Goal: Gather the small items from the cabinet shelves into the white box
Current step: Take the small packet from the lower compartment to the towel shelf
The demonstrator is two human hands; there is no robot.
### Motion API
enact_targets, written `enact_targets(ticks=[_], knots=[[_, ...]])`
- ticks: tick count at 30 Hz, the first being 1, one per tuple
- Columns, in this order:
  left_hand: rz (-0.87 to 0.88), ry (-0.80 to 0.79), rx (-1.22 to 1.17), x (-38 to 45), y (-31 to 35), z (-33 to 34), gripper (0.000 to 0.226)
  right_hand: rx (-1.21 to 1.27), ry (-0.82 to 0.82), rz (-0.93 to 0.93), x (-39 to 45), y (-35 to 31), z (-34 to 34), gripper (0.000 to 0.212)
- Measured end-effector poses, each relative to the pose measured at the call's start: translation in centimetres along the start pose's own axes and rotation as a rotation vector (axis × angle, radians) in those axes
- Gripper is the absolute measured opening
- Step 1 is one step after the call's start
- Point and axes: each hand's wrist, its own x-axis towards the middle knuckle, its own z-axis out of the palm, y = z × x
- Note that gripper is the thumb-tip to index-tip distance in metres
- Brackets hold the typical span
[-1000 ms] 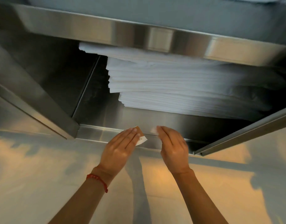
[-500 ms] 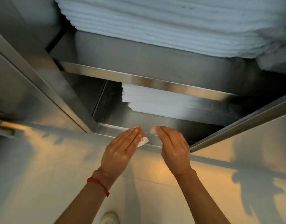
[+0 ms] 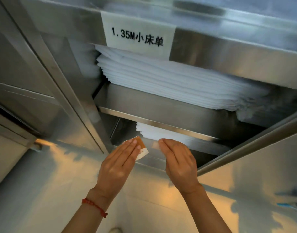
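My left hand (image 3: pixel 117 163) is held up before the bottom shelf of a steel cabinet (image 3: pixel 161 125), fingers straight and close together. It holds a small orange and white packet (image 3: pixel 142 149) that pokes out past the fingertips. My right hand (image 3: pixel 178 160) is beside it, a short gap away, and pinches a small pale item (image 3: pixel 155 145) at its fingertips; the item is blurred. The white box is not in view.
Folded white sheets (image 3: pixel 169 81) fill the upper shelf under a paper label (image 3: pixel 137 37). A smaller white stack (image 3: pixel 149 132) lies on the bottom shelf. Open steel doors stand at the left (image 3: pixel 27 81) and right (image 3: pixel 253 148). Pale floor tiles (image 3: pixel 43 190) lie below.
My view has tilted upward, bringing the upper shelf and its label into sight. Both hands keep their items and stay side by side before the bottom shelf.
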Motion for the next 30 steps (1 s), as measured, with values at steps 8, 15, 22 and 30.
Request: enact_targets(ticks=[8, 15, 22, 30], knots=[[-0.009, 0.112, 0.083, 4.8, -0.9, -8.3, 0.025, 0.003, 0.118, -0.054, 7.8, -1.6, -4.1, 0.028], [-0.023, 0.219, 0.121, 7.8, -1.5, -13.9, 0.03, 0.035, 0.178, -0.112, 14.4, -4.0, -6.8, 0.02], [-0.059, 0.243, 0.156, 8.1, -3.0, -18.6, 0.03, 0.062, 0.2, -0.129, 18.8, -7.5, -8.5, 0.02], [-0.086, 0.291, 0.206, 9.0, -5.9, -23.0, 0.023, 0.115, 0.195, -0.168, 22.4, -10.8, -8.6, 0.017]])
